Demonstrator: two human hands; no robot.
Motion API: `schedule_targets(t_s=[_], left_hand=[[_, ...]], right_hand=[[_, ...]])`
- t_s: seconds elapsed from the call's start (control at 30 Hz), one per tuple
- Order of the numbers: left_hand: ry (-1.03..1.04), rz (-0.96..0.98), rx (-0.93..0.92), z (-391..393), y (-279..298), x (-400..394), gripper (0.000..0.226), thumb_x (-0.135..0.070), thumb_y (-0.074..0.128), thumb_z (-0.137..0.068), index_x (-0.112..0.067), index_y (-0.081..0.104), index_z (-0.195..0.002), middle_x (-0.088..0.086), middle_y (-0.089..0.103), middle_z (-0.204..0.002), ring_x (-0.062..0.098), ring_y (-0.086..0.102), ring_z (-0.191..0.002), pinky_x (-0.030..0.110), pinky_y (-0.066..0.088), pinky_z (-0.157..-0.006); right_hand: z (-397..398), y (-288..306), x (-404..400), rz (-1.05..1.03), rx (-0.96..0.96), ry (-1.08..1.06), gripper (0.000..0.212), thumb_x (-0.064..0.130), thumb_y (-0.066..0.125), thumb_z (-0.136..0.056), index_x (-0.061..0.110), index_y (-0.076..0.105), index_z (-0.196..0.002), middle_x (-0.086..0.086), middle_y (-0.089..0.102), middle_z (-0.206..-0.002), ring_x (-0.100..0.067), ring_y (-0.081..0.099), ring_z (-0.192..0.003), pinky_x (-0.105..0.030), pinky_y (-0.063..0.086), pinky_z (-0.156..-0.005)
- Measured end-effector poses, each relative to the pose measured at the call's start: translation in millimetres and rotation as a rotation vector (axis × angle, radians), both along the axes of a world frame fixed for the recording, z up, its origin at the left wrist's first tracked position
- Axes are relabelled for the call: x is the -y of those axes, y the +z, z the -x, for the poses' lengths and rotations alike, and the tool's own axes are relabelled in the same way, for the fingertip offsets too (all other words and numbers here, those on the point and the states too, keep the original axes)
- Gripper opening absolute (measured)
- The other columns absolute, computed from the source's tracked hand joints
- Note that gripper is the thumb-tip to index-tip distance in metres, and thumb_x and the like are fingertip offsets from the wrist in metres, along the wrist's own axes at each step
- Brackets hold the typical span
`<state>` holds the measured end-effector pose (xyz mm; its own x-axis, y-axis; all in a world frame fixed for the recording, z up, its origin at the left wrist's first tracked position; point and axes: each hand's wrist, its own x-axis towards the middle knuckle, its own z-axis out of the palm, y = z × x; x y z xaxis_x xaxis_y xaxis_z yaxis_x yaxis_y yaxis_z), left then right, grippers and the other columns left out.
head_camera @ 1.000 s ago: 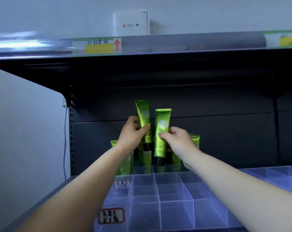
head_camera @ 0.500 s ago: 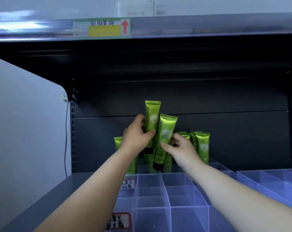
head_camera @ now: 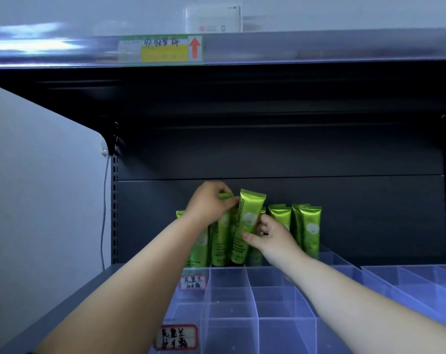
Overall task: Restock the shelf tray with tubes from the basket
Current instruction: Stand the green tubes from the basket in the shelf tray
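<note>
A dark metal shelf unit [head_camera: 293, 149] fills most of the frame, its upper ledge carrying a green-and-yellow paper price label with a red arrow [head_camera: 161, 48] at upper centre. Along the bottom lies the clear plastic shelf tray with grid dividers [head_camera: 257, 302], most of its front cells bare, two red-bordered handwritten tags [head_camera: 177, 337] on its left edge. A row of glossy green squeeze tubes [head_camera: 310, 228] stands upright in the back cells, centre of frame.

The left hand [head_camera: 207, 204] has its fingers curled round the crimped top of one green tube [head_camera: 220, 241], pressing it down into the back row. Just right of it, the right hand [head_camera: 273, 237] pinches the tilted green tube printed "Chamomile" [head_camera: 247, 223] at mid-body, its cap near the tray floor. The basket is out of view.

The risk, as I judge it: the tilted tube leans toward its neighbours, and the slots are narrow. Letting go before the cap seats squarely could tip it, toppling the standing tubes beside it, or jam two tubes in one cell.
</note>
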<state>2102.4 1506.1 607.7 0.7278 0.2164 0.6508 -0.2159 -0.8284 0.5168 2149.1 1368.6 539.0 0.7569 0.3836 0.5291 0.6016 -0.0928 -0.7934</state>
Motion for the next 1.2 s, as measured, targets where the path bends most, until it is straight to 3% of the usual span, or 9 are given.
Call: schedule_targets(t_s=[0.17,0.33,0.53,0.67,0.73,0.83,0.97,1.1,1.2], left_hand=[[-0.002,-0.111,-0.081,-2,6,4,0.034,-0.033,0.049,-0.095,-0.012,0.053,-0.069,0.002,0.051,-0.063,0.015,0.045,-0.055,0.026,0.034,-0.053],[0.139,-0.460,-0.185,-3,11,7,0.018,-0.018,0.041,-0.096,-0.019,0.046,-0.079,0.011,0.060,-0.088,0.033,0.058,-0.089,0.033,0.043,-0.069],[0.147,-0.636,-0.319,4,13,-2,0.025,-0.031,0.052,-0.094,-0.010,0.062,-0.086,0.009,0.057,-0.080,0.024,0.052,-0.075,0.027,0.035,-0.063],[0.086,-0.738,-0.347,9,20,-6,0.024,-0.031,0.060,-0.089,-0.012,0.067,-0.103,0.003,0.068,-0.097,0.018,0.057,-0.083,0.024,0.039,-0.069],[0.051,-0.728,-0.359,10,25,-7,0.022,-0.024,0.064,-0.087,-0.014,0.067,-0.106,0.000,0.069,-0.100,0.012,0.058,-0.079,0.021,0.041,-0.072],[0.024,-0.661,-0.320,10,26,-9,0.017,-0.016,0.065,-0.086,-0.013,0.069,-0.102,0.001,0.069,-0.095,0.001,0.052,-0.059,0.022,0.046,-0.072],[0.047,-0.590,-0.240,4,22,-8,0.016,-0.015,0.066,-0.085,-0.014,0.071,-0.099,0.000,0.071,-0.095,0.016,0.065,-0.084,0.028,0.052,-0.079],[0.065,-0.531,-0.238,-1,21,-11,0.016,-0.013,0.066,-0.084,-0.014,0.072,-0.098,0.001,0.072,-0.095,0.019,0.068,-0.086,0.031,0.054,-0.081],[0.089,-0.551,-0.249,-2,19,-11,0.017,-0.016,0.067,-0.083,-0.018,0.073,-0.099,-0.001,0.072,-0.096,0.016,0.065,-0.088,0.026,0.051,-0.078]], right_hand=[[-1,-1,-1,0.015,-0.008,0.009,0.033,0.010,0.067,-0.084,0.003,0.057,-0.115,-0.018,0.063,-0.114,-0.033,0.057,-0.110,-0.040,0.043,-0.098],[-1,-1,-1,0.020,-0.011,0.019,0.033,0.011,0.067,-0.084,0.005,0.057,-0.114,-0.018,0.062,-0.115,-0.032,0.056,-0.112,-0.040,0.043,-0.098],[1,1,2,-0.002,-0.029,0.033,0.033,0.008,0.064,-0.086,0.002,0.056,-0.117,-0.016,0.061,-0.118,-0.030,0.054,-0.116,-0.029,0.043,-0.093],[2,1,2,0.003,-0.025,0.039,0.033,0.009,0.064,-0.086,0.002,0.055,-0.117,-0.015,0.062,-0.117,-0.028,0.055,-0.113,-0.030,0.043,-0.093],[3,3,2,-0.024,-0.028,0.045,0.031,0.008,0.065,-0.085,0.005,0.055,-0.114,-0.013,0.063,-0.114,-0.026,0.058,-0.107,-0.031,0.044,-0.092],[3,6,2,-0.160,-0.055,0.095,0.022,0.001,0.062,-0.086,0.011,0.052,-0.103,-0.004,0.064,-0.098,-0.018,0.059,-0.095,-0.020,0.046,-0.080],[4,7,2,-0.202,-0.038,0.111,0.017,0.001,0.060,-0.087,0.014,0.051,-0.092,0.001,0.063,-0.086,-0.018,0.060,-0.087,-0.019,0.047,-0.077],[3,5,3,-0.204,0.013,0.093,0.022,0.001,0.061,-0.086,0.021,0.051,-0.086,0.003,0.065,-0.087,-0.021,0.064,-0.087,-0.032,0.050,-0.087],[1,3,2,-0.167,0.020,0.102,0.020,0.000,0.062,-0.085,0.016,0.051,-0.088,-0.001,0.065,-0.087,-0.021,0.063,-0.084,-0.028,0.049,-0.083]])
